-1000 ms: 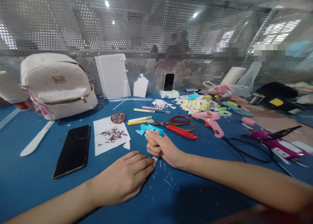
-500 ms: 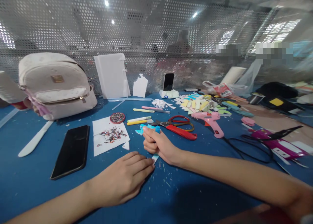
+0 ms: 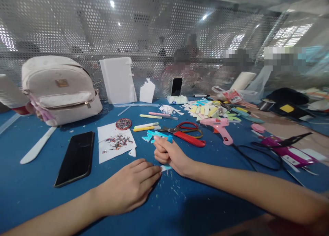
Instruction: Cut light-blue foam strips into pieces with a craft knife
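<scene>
My right hand point(image 3: 174, 154) is closed in a fist around a blue marker point(image 3: 170, 138), whose blue end sticks out above the thumb. Below that fist lies a small strip of paper point(image 3: 166, 167), part white and part light blue; the marker's tip is hidden. My left hand point(image 3: 136, 185) lies flat, palm down, its fingertips on the strip's left end. Just beyond the right hand are blue-coloured paper pieces point(image 3: 147, 137). Red-handled scissors point(image 3: 189, 134) and several slim markers point(image 3: 146, 127) lie farther out.
Left stand a white backpack point(image 3: 61, 92), a black phone point(image 3: 75, 158) and a white plastic knife point(image 3: 38, 145). A paper sheet point(image 3: 105, 152) carries glitter bits beside a small round dish point(image 3: 123, 124). Right are a pink glue gun point(image 3: 218, 128), its black cord, a purple power strip point(image 3: 288, 150) and paper scraps point(image 3: 205, 109).
My right hand and the marker have shifted slightly right. The strip has turned flatter and more of its blue shows. My left hand stays nearly in place.
</scene>
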A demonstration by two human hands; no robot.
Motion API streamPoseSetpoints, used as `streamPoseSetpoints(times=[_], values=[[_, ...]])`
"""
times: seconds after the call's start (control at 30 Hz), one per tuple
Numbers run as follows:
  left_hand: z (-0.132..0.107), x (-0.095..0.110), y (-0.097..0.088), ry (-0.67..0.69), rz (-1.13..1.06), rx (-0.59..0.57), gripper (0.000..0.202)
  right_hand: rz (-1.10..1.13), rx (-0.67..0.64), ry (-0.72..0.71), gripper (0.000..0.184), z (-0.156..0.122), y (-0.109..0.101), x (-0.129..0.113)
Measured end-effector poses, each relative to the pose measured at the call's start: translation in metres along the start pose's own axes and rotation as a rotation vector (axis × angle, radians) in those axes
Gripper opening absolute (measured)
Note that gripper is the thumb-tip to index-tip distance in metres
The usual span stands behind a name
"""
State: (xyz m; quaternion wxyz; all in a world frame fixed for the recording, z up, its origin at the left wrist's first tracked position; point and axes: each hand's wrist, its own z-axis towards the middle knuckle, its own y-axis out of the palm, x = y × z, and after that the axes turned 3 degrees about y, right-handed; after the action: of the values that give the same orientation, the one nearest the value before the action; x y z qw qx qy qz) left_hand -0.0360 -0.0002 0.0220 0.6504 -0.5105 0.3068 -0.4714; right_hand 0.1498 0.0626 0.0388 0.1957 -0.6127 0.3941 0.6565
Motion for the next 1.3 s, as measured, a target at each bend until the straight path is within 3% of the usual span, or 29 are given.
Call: streamPoseSetpoints(times=[0.37, 0.5, 0.6, 0.73, 0.87, 0.93, 1.03, 1.13, 1.2, 1.3], values=[[-0.002, -0.002, 0.002, -0.003, -0.014, -0.012, 0.041, 0.015, -0.013, 0.027, 0.059, -0.002, -0.001, -0.009], [-0.001, -0.002, 0.001, -0.008, -0.034, -0.027, 0.041, 0.057, -0.027, -0.057, 0.057, 0.000, -0.007, -0.027], [-0.001, -0.003, 0.001, -0.020, -0.042, -0.041, 0.041, 0.029, -0.018, -0.131, 0.045, 0.005, -0.016, -0.036], [-0.002, -0.003, 0.001, -0.043, -0.037, -0.066, 0.043, -0.023, 0.030, -0.179, 0.032, 0.011, -0.034, -0.024], [0.000, -0.002, -0.002, -0.064, 0.004, -0.033, 0.041, -0.094, 0.079, -0.073, 0.048, 0.009, -0.054, -0.002], [0.003, -0.002, -0.005, -0.072, 0.040, -0.020, 0.039, -0.192, 0.076, -0.115, 0.050, 0.006, -0.061, 0.004], [0.006, -0.002, -0.006, -0.092, 0.098, -0.018, 0.040, -0.244, 0.000, -0.171, 0.041, 0.004, -0.065, 0.004], [0.005, -0.006, -0.003, -0.067, 0.167, 0.083, 0.040, -0.254, -0.043, -0.112, 0.027, 0.003, -0.067, 0.000], [0.004, -0.009, 0.001, -0.044, 0.207, 0.066, 0.037, -0.310, -0.062, -0.091, 0.021, 0.002, -0.067, -0.004], [0.001, -0.014, 0.006, -0.016, 0.260, 0.060, 0.037, -0.408, -0.093, -0.125, 0.027, -0.001, -0.067, -0.008]])
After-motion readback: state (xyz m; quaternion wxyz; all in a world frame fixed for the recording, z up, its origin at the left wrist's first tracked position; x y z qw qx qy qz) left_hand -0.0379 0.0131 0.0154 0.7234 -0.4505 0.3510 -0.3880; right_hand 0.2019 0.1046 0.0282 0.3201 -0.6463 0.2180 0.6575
